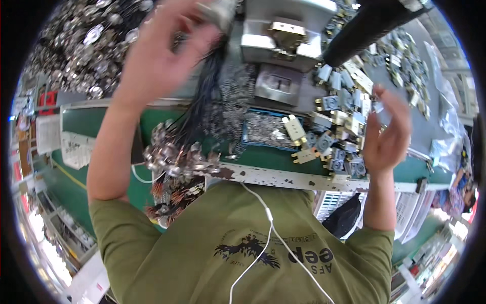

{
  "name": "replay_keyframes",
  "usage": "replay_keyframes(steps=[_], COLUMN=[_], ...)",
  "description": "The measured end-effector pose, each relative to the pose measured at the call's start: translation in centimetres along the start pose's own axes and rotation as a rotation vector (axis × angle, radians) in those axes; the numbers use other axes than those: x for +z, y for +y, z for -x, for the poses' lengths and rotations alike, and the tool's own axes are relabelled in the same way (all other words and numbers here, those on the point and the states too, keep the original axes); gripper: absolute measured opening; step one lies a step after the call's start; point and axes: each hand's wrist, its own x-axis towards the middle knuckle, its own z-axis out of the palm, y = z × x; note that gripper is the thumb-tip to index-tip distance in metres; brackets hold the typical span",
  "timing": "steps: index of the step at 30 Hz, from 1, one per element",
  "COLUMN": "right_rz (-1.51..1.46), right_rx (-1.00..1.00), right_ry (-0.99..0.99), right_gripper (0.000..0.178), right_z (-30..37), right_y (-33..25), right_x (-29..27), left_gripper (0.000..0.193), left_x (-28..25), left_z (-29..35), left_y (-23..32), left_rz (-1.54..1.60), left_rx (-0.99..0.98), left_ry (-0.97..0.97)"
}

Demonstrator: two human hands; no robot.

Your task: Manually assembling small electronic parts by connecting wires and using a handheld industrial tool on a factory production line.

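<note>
My left hand (159, 61) is raised over the far left of the bench, smeared by motion. Its thumb reaches toward a pale metal part (220, 14) at the top edge; whether it grips anything does not show. My right hand (389, 134) hovers at the right side of a pile of small grey and cream plug-like blocks (331, 104). Its fingers are apart and bent, with nothing visible between them. Between the hands stands a metal fixture (255, 44) with a cream block (287, 29) seated on it. A smaller metal block (277, 85) lies in front.
Shiny round metal parts (93, 35) heap at the far left. Black wires (201, 93) run down to metal ends (177, 157) hanging over the bench edge (273, 175). A blue-rimmed tray (244, 134) holds small metal pieces. A dark arm-like post (369, 33) slants in at top right.
</note>
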Motion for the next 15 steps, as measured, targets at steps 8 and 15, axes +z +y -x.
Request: replay_keyframes(steps=[8,15], right_rz=[0.05,0.361], right_rx=[-0.028,0.068], right_ry=[-0.632,-0.595], right_gripper=[0.055,0.056], right_z=[1.2,1.6], right_y=[-3.9,-5.8], right_x=[5.7,6.3], left_gripper=[0.029,0.017], left_x=[-8.5,1.5], left_z=[4.6,2.0], left_y=[-4.8,-1.7], left_rz=[-0.677,-0.39], left_rx=[-0.126,0.226], left_ry=[-0.209,-0.333])
